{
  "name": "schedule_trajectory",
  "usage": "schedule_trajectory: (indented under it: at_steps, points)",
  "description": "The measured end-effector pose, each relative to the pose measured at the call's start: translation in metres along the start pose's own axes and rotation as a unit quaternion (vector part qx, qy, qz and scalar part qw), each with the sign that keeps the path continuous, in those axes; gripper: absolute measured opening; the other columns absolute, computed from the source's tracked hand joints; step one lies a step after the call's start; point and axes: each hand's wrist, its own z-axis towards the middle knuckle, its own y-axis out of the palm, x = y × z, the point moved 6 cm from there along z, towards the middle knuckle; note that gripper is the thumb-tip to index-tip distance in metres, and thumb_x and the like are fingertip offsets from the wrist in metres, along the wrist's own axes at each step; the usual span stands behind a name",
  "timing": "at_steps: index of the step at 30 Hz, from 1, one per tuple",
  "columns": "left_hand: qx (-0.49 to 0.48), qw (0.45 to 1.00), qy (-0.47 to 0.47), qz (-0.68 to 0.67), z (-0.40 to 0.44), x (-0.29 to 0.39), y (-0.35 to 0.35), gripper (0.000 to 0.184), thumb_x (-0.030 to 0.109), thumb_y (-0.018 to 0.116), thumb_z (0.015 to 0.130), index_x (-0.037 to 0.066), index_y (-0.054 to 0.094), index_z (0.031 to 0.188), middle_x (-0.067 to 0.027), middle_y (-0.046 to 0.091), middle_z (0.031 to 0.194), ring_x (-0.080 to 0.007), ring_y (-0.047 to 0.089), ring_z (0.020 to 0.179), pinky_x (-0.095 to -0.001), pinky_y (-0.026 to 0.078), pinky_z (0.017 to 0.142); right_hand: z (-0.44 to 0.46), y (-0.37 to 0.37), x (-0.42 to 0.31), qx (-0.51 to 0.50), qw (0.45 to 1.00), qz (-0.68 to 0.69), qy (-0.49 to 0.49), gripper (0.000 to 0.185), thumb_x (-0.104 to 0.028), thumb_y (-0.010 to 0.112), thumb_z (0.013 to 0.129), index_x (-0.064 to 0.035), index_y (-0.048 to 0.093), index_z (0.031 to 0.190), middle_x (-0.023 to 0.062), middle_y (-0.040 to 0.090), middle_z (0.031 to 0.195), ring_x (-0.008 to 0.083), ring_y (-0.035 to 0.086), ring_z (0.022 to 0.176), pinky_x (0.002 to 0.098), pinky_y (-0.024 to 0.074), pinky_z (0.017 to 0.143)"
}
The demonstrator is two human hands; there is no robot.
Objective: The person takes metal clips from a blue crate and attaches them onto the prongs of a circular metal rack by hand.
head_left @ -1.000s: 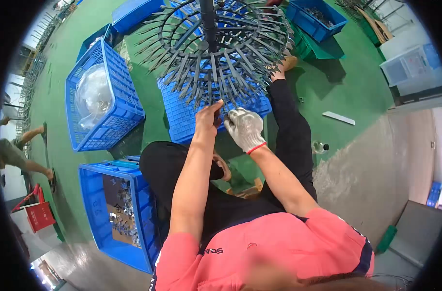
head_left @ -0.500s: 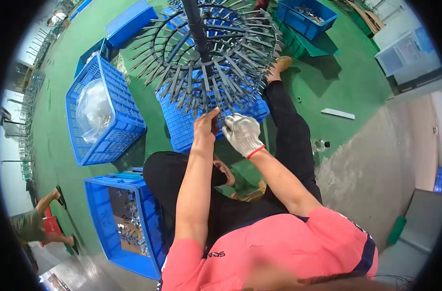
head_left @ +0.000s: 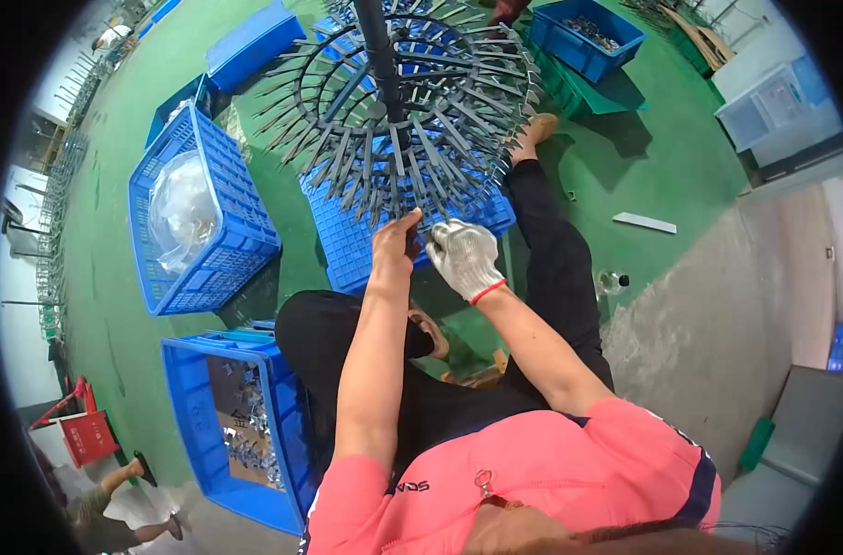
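Observation:
My bare left hand [head_left: 396, 244] is pinched closed at the near edge of a round dark rack [head_left: 398, 116], whose rings carry many flat metal prongs around an upright pole. Right beside it, my right hand [head_left: 465, 256], in a white knitted glove with a red cuff, is curled closed just below the prong tips. Whatever lies between the fingers of either hand is hidden or too small to make out. Under the rack, a blue plastic crate [head_left: 347, 264] shows its gridded surface.
To the left stands a blue basket [head_left: 241, 199] holding a clear plastic bag [head_left: 183, 211]. Nearer, a blue bin [head_left: 195, 430] contains small metal pieces [head_left: 250, 444]. Another blue bin [head_left: 592, 55] of parts sits back right. A white strip [head_left: 645, 222] and bottle [head_left: 614, 281] lie on the floor.
Both hands stay close together at the rack's edge, with barely any shift. At the far left, another person's legs have moved lower in view, exposing more of a red stool.

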Motion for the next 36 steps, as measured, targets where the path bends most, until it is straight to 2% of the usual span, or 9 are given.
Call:
schedule_trajectory:
  at_steps: [15, 18, 19, 22, 26, 27, 28, 30, 36]
  points:
    - [0.013, 1.000, -0.004, 0.019, -0.005, 0.000, 0.000, 0.018, 0.023, 0.080, 0.077, 0.010, 0.068, 0.082, 0.0010, 0.055, 0.071, -0.0131, 0.051, 0.061, -0.0293, 0.038, 0.051, 0.002, -0.001, 0.000, 0.004, 1.000, 0.013, 0.017, 0.018, -0.029, 0.063, 0.081, -0.0122, 0.066, 0.079, 0.0063, 0.067, 0.078, 0.0245, 0.066, 0.074, 0.0390, 0.0520, 0.065]
    - [-0.048, 0.996, -0.024, -0.072, 0.011, -0.022, -0.014, 0.019, 0.025, 0.077, 0.081, 0.011, 0.068, 0.089, 0.0003, 0.058, 0.074, -0.0123, 0.054, 0.063, -0.0270, 0.041, 0.049, -0.001, -0.005, 0.001, 0.016, 0.999, 0.038, 0.016, 0.018, -0.028, 0.063, 0.080, -0.0108, 0.065, 0.076, 0.0085, 0.066, 0.075, 0.0268, 0.066, 0.071, 0.0397, 0.0512, 0.064]
    - [0.000, 0.998, -0.061, -0.018, -0.021, -0.010, -0.014, 0.024, 0.031, 0.069, 0.087, 0.009, 0.067, 0.095, -0.0001, 0.061, 0.075, -0.0118, 0.057, 0.064, -0.0263, 0.044, 0.049, -0.002, -0.009, 0.002, -0.005, 0.998, 0.054, 0.023, 0.019, -0.027, 0.064, 0.080, -0.0090, 0.064, 0.074, 0.0100, 0.065, 0.074, 0.0287, 0.065, 0.070, 0.0402, 0.0506, 0.063]
    - [0.004, 0.988, -0.127, -0.084, -0.050, -0.020, -0.027, 0.031, 0.038, 0.062, 0.091, 0.007, 0.067, 0.097, -0.0018, 0.062, 0.076, -0.0133, 0.059, 0.063, -0.0279, 0.049, 0.052, -0.010, -0.027, 0.006, -0.055, 0.989, 0.137, 0.024, 0.023, -0.027, 0.065, 0.081, -0.0064, 0.064, 0.070, 0.0132, 0.065, 0.076, 0.0318, 0.064, 0.071, 0.0415, 0.0494, 0.063]
    - [-0.089, 0.955, -0.115, -0.260, -0.077, -0.036, -0.016, 0.033, 0.036, 0.056, 0.094, 0.006, 0.066, 0.104, -0.0098, 0.067, 0.095, -0.0218, 0.066, 0.086, -0.0359, 0.058, 0.069, -0.025, -0.051, 0.012, -0.057, 0.960, 0.274, -0.009, 0.020, -0.025, 0.066, 0.080, -0.0047, 0.068, 0.077, 0.0143, 0.066, 0.079, 0.0320, 0.065, 0.073, 0.0407, 0.0500, 0.065]
    - [-0.050, 0.958, -0.118, -0.258, -0.096, -0.030, -0.007, 0.034, 0.033, 0.053, 0.096, 0.003, 0.064, 0.108, -0.0130, 0.066, 0.104, -0.0264, 0.065, 0.098, -0.0405, 0.057, 0.079, -0.033, -0.059, 0.013, -0.005, 0.956, 0.289, -0.046, 0.018, -0.023, 0.068, 0.078, -0.0054, 0.070, 0.082, 0.0120, 0.066, 0.080, 0.0302, 0.065, 0.074, 0.0387, 0.0510, 0.066]
    - [-0.058, 0.941, -0.120, -0.312, -0.095, -0.036, 0.000, 0.036, 0.033, 0.052, 0.096, 0.000, 0.061, 0.107, -0.0167, 0.065, 0.105, -0.0305, 0.065, 0.099, -0.0417, 0.058, 0.075, -0.039, -0.063, 0.014, -0.062, 0.941, 0.333, -0.021, 0.015, -0.020, 0.068, 0.078, -0.0076, 0.070, 0.087, 0.0098, 0.066, 0.082, 0.0283, 0.065, 0.075, 0.0366, 0.0518, 0.067]
    - [-0.167, 0.924, -0.100, -0.330, -0.098, -0.043, 0.020, 0.040, 0.037, 0.051, 0.097, 0.000, 0.062, 0.108, -0.0156, 0.065, 0.110, -0.0316, 0.061, 0.108, -0.0422, 0.058, 0.076, -0.045, -0.089, 0.010, -0.030, 0.930, 0.361, -0.064, 0.015, -0.017, 0.068, 0.079, -0.0100, 0.069, 0.092, 0.0085, 0.065, 0.083, 0.0271, 0.065, 0.076, 0.0350, 0.0519, 0.066]
    - [-0.221, 0.934, -0.129, -0.249, -0.116, -0.059, 0.073, 0.043, 0.039, 0.050, 0.096, 0.001, 0.063, 0.112, -0.0154, 0.063, 0.116, -0.0299, 0.058, 0.112, -0.0467, 0.047, 0.095, -0.056, -0.111, 0.032, -0.029, 0.965, 0.221, -0.136, 0.016, -0.016, 0.069, 0.076, -0.0145, 0.070, 0.093, 0.0066, 0.063, 0.085, 0.0260, 0.064, 0.073, 0.0350, 0.0512, 0.063]
